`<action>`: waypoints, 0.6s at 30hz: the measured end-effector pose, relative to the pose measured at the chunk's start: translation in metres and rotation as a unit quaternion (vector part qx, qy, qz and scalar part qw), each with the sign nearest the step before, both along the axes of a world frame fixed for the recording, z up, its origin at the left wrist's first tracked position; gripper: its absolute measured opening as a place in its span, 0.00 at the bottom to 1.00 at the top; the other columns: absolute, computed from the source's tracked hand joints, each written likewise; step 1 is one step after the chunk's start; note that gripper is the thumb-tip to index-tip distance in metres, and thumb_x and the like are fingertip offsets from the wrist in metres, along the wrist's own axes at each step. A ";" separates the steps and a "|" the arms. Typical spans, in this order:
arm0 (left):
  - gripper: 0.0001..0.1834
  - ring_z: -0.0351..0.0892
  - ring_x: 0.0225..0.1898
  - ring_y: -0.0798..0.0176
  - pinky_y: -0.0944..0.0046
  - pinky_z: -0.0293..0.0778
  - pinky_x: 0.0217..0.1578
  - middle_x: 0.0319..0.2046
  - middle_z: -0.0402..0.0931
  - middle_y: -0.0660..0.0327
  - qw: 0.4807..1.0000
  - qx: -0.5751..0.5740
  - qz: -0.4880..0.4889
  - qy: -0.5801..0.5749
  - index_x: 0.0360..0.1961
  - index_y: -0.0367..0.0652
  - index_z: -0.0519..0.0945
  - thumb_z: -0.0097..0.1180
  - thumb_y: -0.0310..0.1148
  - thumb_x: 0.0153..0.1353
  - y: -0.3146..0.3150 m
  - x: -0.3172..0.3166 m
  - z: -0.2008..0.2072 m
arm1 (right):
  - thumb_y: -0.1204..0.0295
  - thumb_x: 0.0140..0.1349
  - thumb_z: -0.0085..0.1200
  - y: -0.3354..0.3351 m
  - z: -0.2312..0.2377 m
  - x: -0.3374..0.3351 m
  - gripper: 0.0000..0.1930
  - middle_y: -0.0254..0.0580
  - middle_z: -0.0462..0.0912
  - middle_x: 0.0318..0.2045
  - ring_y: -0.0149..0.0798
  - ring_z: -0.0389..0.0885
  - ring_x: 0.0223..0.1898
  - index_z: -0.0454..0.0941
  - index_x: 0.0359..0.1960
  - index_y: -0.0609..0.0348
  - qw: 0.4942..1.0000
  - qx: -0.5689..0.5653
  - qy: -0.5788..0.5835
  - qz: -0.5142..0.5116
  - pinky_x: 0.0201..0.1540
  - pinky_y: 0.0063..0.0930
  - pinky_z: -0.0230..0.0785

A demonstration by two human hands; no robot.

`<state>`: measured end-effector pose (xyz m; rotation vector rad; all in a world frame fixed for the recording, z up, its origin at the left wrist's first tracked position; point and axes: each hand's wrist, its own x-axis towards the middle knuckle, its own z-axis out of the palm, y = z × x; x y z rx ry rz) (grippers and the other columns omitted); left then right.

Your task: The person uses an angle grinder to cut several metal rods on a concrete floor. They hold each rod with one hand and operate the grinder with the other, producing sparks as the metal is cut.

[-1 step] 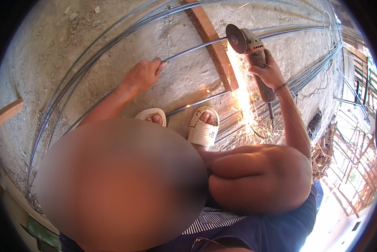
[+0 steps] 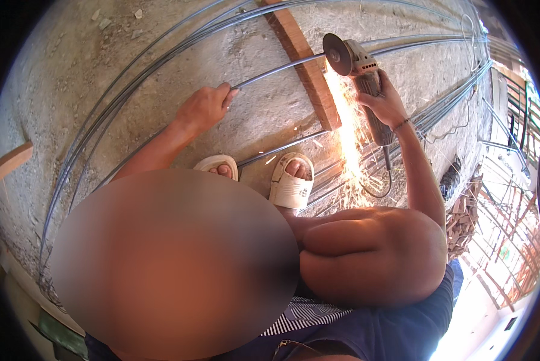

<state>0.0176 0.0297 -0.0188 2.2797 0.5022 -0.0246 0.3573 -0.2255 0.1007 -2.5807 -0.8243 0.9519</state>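
Shifted little beyond sparks [image 2: 349, 147]; closed left hand [image 2: 201, 108] around rod [image 2: 270, 73], upper centre, right hand [image 2: 387, 103] around grinder [image 2: 361, 62]; perhaps risked jamming disc [image 2: 335, 53] through rod sag.

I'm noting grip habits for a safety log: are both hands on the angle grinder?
No, only the right hand grips the angle grinder, while the left hand holds the metal rod.

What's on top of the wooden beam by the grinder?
The rod gripped by the left hand crosses over the beam; more bars cross near its far end. The wood directly beneath them is covered.
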 end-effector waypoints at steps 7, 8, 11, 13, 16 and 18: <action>0.19 0.81 0.31 0.30 0.37 0.75 0.30 0.24 0.79 0.38 1.000 0.012 -0.015 0.012 0.36 0.37 0.76 0.49 0.44 0.77 0.002 0.002 -0.001 | 0.62 0.50 0.72 0.005 -0.008 0.008 0.48 0.52 0.83 0.55 0.44 0.83 0.55 0.62 0.72 0.63 1.000 0.012 -0.006 0.020 0.58 0.35 0.74; 0.19 0.81 0.31 0.30 0.37 0.75 0.30 0.24 0.79 0.38 1.000 0.014 -0.010 -0.003 0.36 0.37 0.76 0.49 0.44 0.77 0.002 0.002 -0.002 | 0.63 0.51 0.72 0.004 -0.008 0.009 0.47 0.52 0.83 0.55 0.44 0.83 0.55 0.62 0.72 0.63 1.000 0.009 -0.007 0.019 0.57 0.34 0.75; 0.19 0.81 0.31 0.30 0.37 0.75 0.29 0.24 0.79 0.38 1.000 0.014 -0.004 -0.010 0.36 0.37 0.76 0.49 0.44 0.77 0.005 0.004 -0.004 | 0.62 0.49 0.71 0.004 -0.008 0.008 0.47 0.56 0.83 0.55 0.50 0.84 0.54 0.61 0.72 0.62 0.999 0.028 -0.023 0.029 0.57 0.39 0.76; 0.19 0.81 0.31 0.30 0.37 0.75 0.29 0.25 0.79 0.38 1.000 0.015 -0.005 -0.012 0.36 0.37 0.76 0.50 0.44 0.77 0.006 0.004 -0.004 | 0.62 0.48 0.71 0.003 -0.008 0.007 0.48 0.60 0.83 0.54 0.54 0.84 0.54 0.61 0.72 0.62 0.999 0.025 -0.030 0.029 0.57 0.43 0.76; 0.19 0.81 0.31 0.30 0.37 0.75 0.30 0.25 0.79 0.38 1.000 0.016 -0.007 -0.001 0.36 0.37 0.77 0.49 0.44 0.77 0.006 0.005 -0.003 | 0.64 0.50 0.71 0.005 -0.008 0.006 0.46 0.56 0.82 0.56 0.48 0.83 0.55 0.62 0.71 0.63 0.998 0.051 0.024 -0.005 0.57 0.38 0.75; 0.20 0.82 0.31 0.31 0.37 0.75 0.29 0.25 0.79 0.38 1.000 0.015 -0.009 0.014 0.37 0.37 0.77 0.49 0.44 0.77 0.006 0.005 -0.003 | 0.65 0.51 0.71 0.006 -0.008 0.007 0.45 0.54 0.82 0.56 0.43 0.82 0.55 0.63 0.71 0.64 0.998 0.044 0.035 -0.012 0.57 0.34 0.75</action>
